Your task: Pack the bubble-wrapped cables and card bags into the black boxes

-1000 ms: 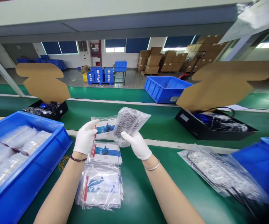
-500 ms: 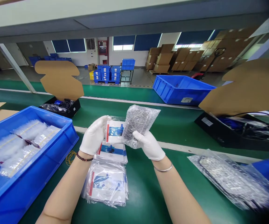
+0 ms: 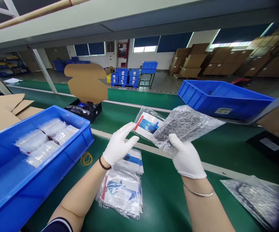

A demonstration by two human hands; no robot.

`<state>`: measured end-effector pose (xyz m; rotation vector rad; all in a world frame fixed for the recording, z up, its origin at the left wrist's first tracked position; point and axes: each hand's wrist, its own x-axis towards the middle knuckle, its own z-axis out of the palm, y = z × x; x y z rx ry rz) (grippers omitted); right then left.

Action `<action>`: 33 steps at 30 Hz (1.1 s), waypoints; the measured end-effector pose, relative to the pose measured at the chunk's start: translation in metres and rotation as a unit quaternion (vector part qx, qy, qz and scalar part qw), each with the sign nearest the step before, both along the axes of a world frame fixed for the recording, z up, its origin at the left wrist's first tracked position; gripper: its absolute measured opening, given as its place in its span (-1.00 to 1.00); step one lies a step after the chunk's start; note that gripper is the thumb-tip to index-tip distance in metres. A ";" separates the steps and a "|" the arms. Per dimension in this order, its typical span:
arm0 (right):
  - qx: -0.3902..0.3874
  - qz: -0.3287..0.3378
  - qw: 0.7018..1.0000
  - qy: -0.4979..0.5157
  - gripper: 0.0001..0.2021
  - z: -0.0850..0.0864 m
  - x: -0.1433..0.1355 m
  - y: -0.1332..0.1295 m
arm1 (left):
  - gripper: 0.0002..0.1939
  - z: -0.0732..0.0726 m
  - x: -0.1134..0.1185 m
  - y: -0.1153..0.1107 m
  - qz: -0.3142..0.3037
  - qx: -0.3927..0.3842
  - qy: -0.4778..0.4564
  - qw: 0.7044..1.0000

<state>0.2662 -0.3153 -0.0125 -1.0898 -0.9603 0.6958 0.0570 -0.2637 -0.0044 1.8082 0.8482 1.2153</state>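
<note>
Right hand (image 3: 186, 156) around bagged parts (image 3: 181, 124)

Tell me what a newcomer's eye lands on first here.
Two white-gloved hands at centre: the right hand holds up a crinkled clear plastic bag of dark metal parts, the left hand beside a bagged blue-and-white leaflet. A big blue plastic crate sits at left, above the green belt.

We see a green work surface (image 3: 158, 190) carrying a blue plastic bin (image 3: 64, 154), stacked clear-bagged leaflets (image 3: 123, 187), a yellow rubber-band coil (image 3: 86, 158), an open black cardboard box (image 3: 86, 109) and another blue crate (image 3: 224, 100).
</note>
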 end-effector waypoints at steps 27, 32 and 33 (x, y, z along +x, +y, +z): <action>-0.005 0.035 0.996 0.087 -0.49 -0.003 -0.028 -0.004 | -0.82 -0.021 0.010 0.010 0.018 -0.054 -0.007 0.998; -0.002 0.062 0.985 0.161 -0.49 0.008 -0.019 -0.007 | -0.68 -0.035 0.013 0.040 0.005 -0.175 -0.198 0.965; 0.000 0.055 0.985 0.165 -0.50 0.010 -0.016 -0.009 | -0.71 -0.034 0.011 0.054 0.039 -0.197 -0.224 0.954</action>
